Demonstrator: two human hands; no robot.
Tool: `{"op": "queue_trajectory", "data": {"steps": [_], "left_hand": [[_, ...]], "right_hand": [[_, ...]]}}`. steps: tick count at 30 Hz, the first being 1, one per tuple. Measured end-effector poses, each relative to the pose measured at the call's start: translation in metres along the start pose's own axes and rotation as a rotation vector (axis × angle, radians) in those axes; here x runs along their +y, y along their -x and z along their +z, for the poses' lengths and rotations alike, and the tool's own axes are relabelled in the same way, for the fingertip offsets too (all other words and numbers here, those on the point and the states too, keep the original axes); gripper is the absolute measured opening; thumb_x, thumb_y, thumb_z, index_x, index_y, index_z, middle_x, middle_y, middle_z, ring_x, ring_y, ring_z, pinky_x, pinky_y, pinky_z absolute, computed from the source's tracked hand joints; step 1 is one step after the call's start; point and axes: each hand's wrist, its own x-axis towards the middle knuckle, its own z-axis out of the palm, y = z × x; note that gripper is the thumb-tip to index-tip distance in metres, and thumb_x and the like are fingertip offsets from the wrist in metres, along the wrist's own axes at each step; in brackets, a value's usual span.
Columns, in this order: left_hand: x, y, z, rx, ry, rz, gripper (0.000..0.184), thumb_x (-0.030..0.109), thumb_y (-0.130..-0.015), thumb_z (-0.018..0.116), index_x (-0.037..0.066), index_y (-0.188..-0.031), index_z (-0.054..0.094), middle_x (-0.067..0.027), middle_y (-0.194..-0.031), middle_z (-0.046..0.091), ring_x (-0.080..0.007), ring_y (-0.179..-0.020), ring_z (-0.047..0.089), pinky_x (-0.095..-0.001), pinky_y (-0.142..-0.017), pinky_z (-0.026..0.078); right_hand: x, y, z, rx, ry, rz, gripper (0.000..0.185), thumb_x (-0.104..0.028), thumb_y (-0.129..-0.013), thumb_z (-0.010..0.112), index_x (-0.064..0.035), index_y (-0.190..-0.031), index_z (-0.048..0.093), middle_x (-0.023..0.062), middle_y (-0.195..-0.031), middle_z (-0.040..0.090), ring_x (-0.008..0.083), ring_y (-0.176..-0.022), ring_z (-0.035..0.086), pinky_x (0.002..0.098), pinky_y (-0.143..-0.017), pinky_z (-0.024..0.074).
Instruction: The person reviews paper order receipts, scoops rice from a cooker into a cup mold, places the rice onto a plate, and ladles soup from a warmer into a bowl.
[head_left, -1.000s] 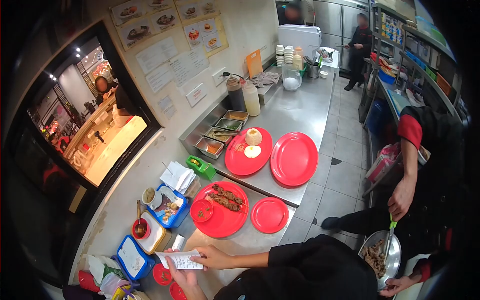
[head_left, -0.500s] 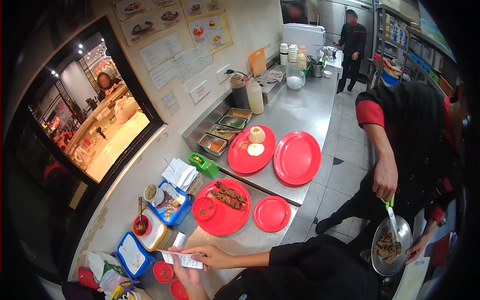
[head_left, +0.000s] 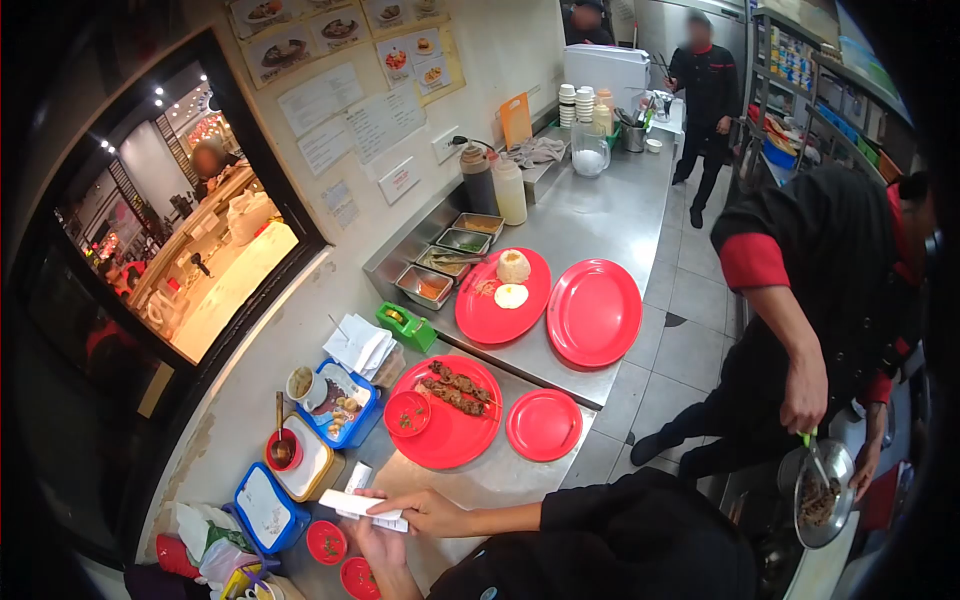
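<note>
Low in the view, my right hand pinches the edge of a folded white paper slip. Under it, my left hand, mostly covered by the paper and the other hand, supports the same slip with its fingers around it. A narrow white strip of paper sticks up just beyond the fingers. Two small red bowls with green bits in them stand beside my left hand. Above my hands is a red plate bearing meat skewers and a small red bowl of garnished sauce.
A red plate holds rice and an egg, near another large red plate and a smaller one. Blue-rimmed tubs line the wall. At right, a co-worker stirs chopped food in a metal pan.
The slip in my hands has been turned or folded, so its printed face no longer shows. The co-worker's pan has shifted right and the co-worker leans lower.
</note>
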Motion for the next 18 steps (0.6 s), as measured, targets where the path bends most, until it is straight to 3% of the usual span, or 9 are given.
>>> {"op": "queue_trajectory", "data": {"steps": [2, 3, 5, 6, 8, 11, 18], "left_hand": [[-0.003, -0.001, -0.013, -0.057, -0.123, -0.094, 0.026, 0.013, -0.087, 0.050, 0.004, -0.111, 0.050, -0.0111, -0.099, 0.057, -0.0230, -0.080, 0.059, -0.0349, -0.045, 0.050], [-0.005, -0.001, -0.017, -0.058, -0.122, -0.092, 0.026, 0.013, -0.087, 0.050, 0.004, -0.111, 0.050, -0.0111, -0.099, 0.057, -0.0230, -0.080, 0.059, -0.0349, -0.045, 0.050], [-0.007, -0.001, -0.021, -0.048, -0.149, -0.035, 0.024, 0.013, -0.087, 0.051, 0.003, -0.109, 0.052, -0.0114, -0.100, 0.057, -0.0231, -0.085, 0.058, -0.0347, -0.058, 0.052], [-0.007, -0.004, -0.024, -0.049, -0.149, -0.038, 0.024, 0.013, -0.087, 0.051, 0.003, -0.109, 0.052, -0.0114, -0.100, 0.057, -0.0231, -0.085, 0.058, -0.0347, -0.058, 0.052], [-0.002, -0.010, -0.027, 0.105, -0.066, 0.092, 0.023, 0.013, -0.087, 0.050, 0.003, -0.107, 0.053, -0.0116, -0.100, 0.057, -0.0224, -0.091, 0.057, -0.0337, -0.073, 0.051], [0.004, -0.007, -0.032, -0.006, -0.067, 0.084, 0.022, 0.014, -0.089, 0.048, 0.003, -0.106, 0.053, -0.0114, -0.101, 0.057, -0.0213, -0.095, 0.055, -0.0326, -0.084, 0.047], [-0.007, 0.001, -0.032, 0.102, -0.067, -0.034, 0.023, 0.017, -0.091, 0.045, 0.001, -0.106, 0.053, -0.0122, -0.102, 0.058, -0.0222, -0.096, 0.056, -0.0360, -0.083, 0.048]], "right_hand": [[-0.001, -0.004, 0.002, 0.173, 0.014, -0.138, 0.043, 0.007, -0.078, 0.040, -0.0120, -0.107, 0.064, 0.0056, -0.072, 0.063, 0.0085, -0.054, 0.053, 0.0225, -0.052, 0.0451], [0.000, -0.004, 0.002, 0.171, 0.015, -0.140, 0.043, 0.007, -0.078, 0.040, -0.0120, -0.107, 0.064, 0.0056, -0.072, 0.063, 0.0085, -0.054, 0.053, 0.0225, -0.052, 0.0451], [0.001, -0.002, -0.002, 0.112, 0.054, -0.119, 0.044, 0.008, -0.076, 0.041, -0.0116, -0.107, 0.064, 0.0068, -0.077, 0.065, 0.0107, -0.055, 0.055, 0.0237, -0.053, 0.0467], [0.002, -0.001, -0.004, 0.114, 0.054, -0.119, 0.044, 0.008, -0.076, 0.041, -0.0116, -0.107, 0.064, 0.0068, -0.077, 0.065, 0.0107, -0.055, 0.055, 0.0237, -0.053, 0.0467], [0.002, 0.000, -0.007, 0.044, 0.167, -0.155, 0.045, 0.009, -0.074, 0.040, -0.0114, -0.106, 0.065, 0.0079, -0.078, 0.064, 0.0120, -0.055, 0.056, 0.0246, -0.053, 0.0472], [-0.001, 0.000, -0.004, 0.042, 0.185, -0.221, 0.046, 0.010, -0.073, 0.039, -0.0109, -0.105, 0.065, 0.0102, -0.078, 0.064, 0.0124, -0.055, 0.057, 0.0258, -0.053, 0.0475], [-0.001, -0.002, -0.003, 0.129, 0.238, -0.331, 0.045, 0.010, -0.071, 0.041, -0.0096, -0.104, 0.065, 0.0130, -0.080, 0.064, 0.0162, -0.058, 0.058, 0.0292, -0.056, 0.0478]]}}
